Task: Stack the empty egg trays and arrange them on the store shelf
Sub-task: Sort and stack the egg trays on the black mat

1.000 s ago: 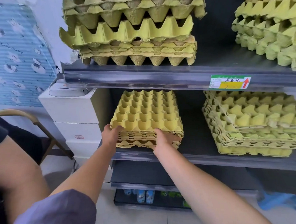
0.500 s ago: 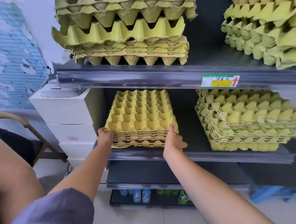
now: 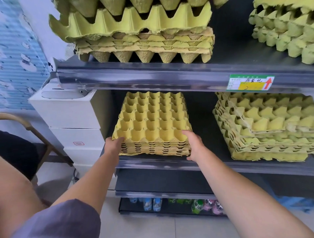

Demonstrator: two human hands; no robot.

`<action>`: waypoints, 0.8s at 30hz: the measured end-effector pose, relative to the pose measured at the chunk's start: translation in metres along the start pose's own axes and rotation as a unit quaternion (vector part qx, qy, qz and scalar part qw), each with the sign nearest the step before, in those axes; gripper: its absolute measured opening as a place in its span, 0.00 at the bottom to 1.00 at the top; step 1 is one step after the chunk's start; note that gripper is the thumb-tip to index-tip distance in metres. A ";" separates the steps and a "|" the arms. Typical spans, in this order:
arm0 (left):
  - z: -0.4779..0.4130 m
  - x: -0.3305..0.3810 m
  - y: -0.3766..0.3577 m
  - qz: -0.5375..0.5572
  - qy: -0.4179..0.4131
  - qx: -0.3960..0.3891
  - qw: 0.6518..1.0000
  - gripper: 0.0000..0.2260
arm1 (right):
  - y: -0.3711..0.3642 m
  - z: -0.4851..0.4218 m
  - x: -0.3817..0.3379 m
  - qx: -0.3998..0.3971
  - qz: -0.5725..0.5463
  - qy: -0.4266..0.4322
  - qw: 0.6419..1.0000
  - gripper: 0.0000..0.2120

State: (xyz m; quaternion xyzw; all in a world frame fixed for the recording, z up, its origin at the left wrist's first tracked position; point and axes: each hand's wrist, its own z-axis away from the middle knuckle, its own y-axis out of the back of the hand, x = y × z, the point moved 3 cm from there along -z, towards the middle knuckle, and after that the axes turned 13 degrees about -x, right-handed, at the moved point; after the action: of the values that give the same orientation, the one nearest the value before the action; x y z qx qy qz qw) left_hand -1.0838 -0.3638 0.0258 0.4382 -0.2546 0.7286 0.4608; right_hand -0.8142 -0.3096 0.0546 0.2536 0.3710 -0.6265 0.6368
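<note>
left hand (image 3: 114,144): fingers curled over the front-left corner of the stack of egg trays (image 3: 152,122)
right hand (image 3: 194,144): fingers straight, pressed flat against its front-right corner
stack of egg trays: on the middle shelf (image 3: 225,167), at the front edge
second stack (image 3: 268,125): same shelf, farther right, well apart
upper shelf (image 3: 169,77): more trays piled

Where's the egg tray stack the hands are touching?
Head view: the tray stack sits left on the middle shelf, between the left hand and right hand, beside the white boxes.
</note>
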 end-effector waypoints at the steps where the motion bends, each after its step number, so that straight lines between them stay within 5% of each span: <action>1: -0.002 -0.001 0.001 0.004 -0.002 -0.002 1.000 0.21 | 0.001 -0.002 -0.001 -0.010 -0.011 -0.017 1.000 0.34; 8: -0.007 -0.007 0.003 0.046 0.007 -0.004 0.999 0.18 | 0.009 -0.009 -0.005 -0.050 0.020 -0.081 0.995 0.25; 24: 0.022 0.050 -0.003 0.096 -0.123 -0.027 0.987 0.14 | 0.011 0.023 -0.039 -0.098 -0.074 0.055 0.991 0.21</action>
State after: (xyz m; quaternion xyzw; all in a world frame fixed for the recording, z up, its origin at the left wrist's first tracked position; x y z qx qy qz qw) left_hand -1.0815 -0.3573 0.0801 0.4854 -0.3701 0.7026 0.3657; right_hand -0.7970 -0.3031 0.0974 0.1960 0.4832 -0.6177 0.5887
